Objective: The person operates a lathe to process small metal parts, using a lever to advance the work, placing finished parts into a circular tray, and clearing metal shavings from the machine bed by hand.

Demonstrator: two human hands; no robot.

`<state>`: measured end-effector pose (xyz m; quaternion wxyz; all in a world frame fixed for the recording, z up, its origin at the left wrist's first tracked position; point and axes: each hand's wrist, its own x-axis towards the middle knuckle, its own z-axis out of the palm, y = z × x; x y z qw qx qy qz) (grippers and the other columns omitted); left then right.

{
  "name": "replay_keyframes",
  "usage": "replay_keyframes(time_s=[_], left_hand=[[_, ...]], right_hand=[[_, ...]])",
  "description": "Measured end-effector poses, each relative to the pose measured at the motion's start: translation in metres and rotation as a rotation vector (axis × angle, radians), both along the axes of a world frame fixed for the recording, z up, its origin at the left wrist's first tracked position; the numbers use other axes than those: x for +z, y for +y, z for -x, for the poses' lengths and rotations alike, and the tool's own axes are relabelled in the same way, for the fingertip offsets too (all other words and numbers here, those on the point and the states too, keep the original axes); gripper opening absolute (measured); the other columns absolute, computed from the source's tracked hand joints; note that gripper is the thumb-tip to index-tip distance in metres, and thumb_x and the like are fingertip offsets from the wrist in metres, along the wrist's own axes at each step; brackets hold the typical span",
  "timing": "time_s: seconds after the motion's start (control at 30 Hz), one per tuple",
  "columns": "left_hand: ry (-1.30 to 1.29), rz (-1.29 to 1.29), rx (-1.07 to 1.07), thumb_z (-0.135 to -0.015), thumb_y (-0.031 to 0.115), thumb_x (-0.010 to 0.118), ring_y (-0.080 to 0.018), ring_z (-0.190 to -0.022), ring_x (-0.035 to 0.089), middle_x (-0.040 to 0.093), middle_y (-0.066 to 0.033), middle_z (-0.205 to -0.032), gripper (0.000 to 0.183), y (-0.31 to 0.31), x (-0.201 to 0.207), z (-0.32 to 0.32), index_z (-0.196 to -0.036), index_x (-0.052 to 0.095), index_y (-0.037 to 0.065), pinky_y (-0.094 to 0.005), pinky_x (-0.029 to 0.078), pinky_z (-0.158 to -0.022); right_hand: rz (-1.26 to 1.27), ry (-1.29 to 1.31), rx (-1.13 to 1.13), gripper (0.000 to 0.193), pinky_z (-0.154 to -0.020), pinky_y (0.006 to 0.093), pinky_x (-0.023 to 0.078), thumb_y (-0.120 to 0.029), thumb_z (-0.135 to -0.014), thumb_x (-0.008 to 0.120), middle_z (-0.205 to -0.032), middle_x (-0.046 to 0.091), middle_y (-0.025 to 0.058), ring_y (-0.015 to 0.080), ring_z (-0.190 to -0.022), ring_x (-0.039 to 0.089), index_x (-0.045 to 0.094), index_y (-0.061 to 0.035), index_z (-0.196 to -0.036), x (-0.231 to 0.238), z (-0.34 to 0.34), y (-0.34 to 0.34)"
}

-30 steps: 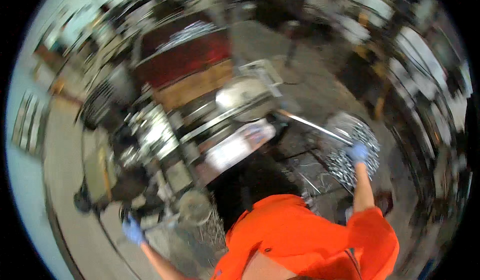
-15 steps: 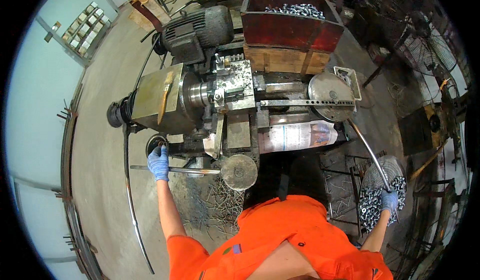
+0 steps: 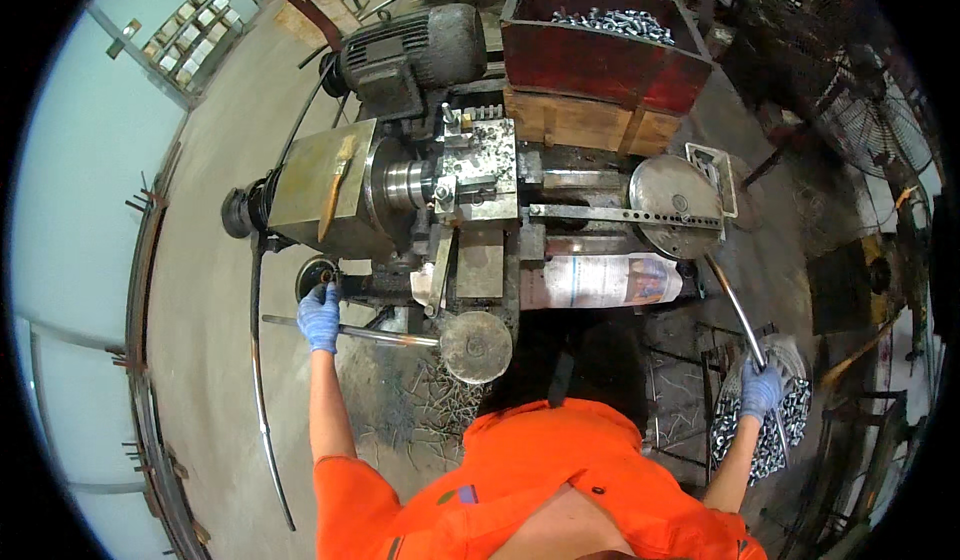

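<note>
In a blue glove, my left hand point(image 3: 319, 320) has its fingers closed at the rim of a small dark handwheel point(image 3: 313, 275) at the left front of a lathe-like machine; the exact grip is partly hidden. A metal rod point(image 3: 395, 338) with a round end disc point(image 3: 476, 347) runs behind that wrist. My right hand point(image 3: 762, 391), also gloved, is wrapped round a long steel lever point(image 3: 736, 312). This lever slants down from beneath a big round metal plate point(image 3: 676, 200), to which a perforated flat bar point(image 3: 600, 214) is joined. The tool block point(image 3: 480, 165) sits by the spindle chuck point(image 3: 404, 185).
A basket of small shiny metal parts point(image 3: 765, 430) stands below my right hand. Behind the machine, a red bin point(image 3: 605, 55) holds more parts atop a wooden crate point(image 3: 590, 123). A motor point(image 3: 415, 58) is at the far left, a brush point(image 3: 335, 190) on the headstock, a fan point(image 3: 870, 120) at right.
My right hand has shifted away from me and slightly left, with the lever swung along. My left hand stays by the handwheel. The whole view has moved a little.
</note>
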<state>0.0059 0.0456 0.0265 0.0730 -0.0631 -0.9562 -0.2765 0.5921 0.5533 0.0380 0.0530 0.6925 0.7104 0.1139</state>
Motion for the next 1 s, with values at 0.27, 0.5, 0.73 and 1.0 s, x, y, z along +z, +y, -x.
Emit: replay_keyframes(time_s=[0.27,0.5,0.73,1.0], left_hand=[[0.071,-0.386,0.144,-0.088,0.025,0.059,-0.0131,-0.065,0.06,0.068,-0.0109,-0.076,0.028,0.007,-0.007,-0.021,-0.096,0.066,-0.001,-0.0288,0.048,-0.063],[0.094,-0.185,0.131,-0.086,0.034,0.058,-0.0282,-0.076,0.066,0.067,-0.0153,-0.083,0.032,0.008,-0.029,-0.015,-0.094,0.068,0.005,-0.0358,0.049,-0.067],[0.055,-0.456,0.123,-0.086,0.032,0.06,-0.0234,-0.065,0.064,0.067,-0.0144,-0.075,0.03,-0.006,-0.019,-0.017,-0.095,0.068,0.005,-0.0343,0.048,-0.063],[-0.069,0.043,0.186,-0.083,0.032,0.06,-0.0274,-0.073,0.064,0.067,-0.0136,-0.084,0.035,-0.099,-0.092,-0.026,-0.108,0.064,0.008,-0.0353,0.049,-0.064]], right_hand=[[0.026,-0.087,0.122,0.046,-0.103,0.0543,0.025,-0.047,-0.077,0.058,-0.127,0.052,0.0103,0.0347,-0.121,0.042,0.063,-0.019,-0.113,0.008,0.018,0.11],[-0.023,-0.266,0.025,0.055,-0.102,0.0547,0.027,-0.039,-0.079,0.057,-0.136,0.043,0.0099,0.0318,-0.127,0.036,0.047,-0.0217,-0.13,0.044,0.13,0.231],[-0.13,-0.084,0.363,0.071,-0.107,0.0517,0.021,-0.043,-0.078,0.059,-0.144,0.034,0.0123,0.0312,-0.133,0.03,0.037,-0.0117,-0.138,0.032,0.196,0.207],[-0.205,0.147,0.55,0.059,-0.096,0.0417,0.04,-0.046,-0.073,0.068,-0.115,0.06,0.0178,0.0355,-0.109,0.054,0.061,-0.0022,-0.111,-0.029,0.103,0.111]])
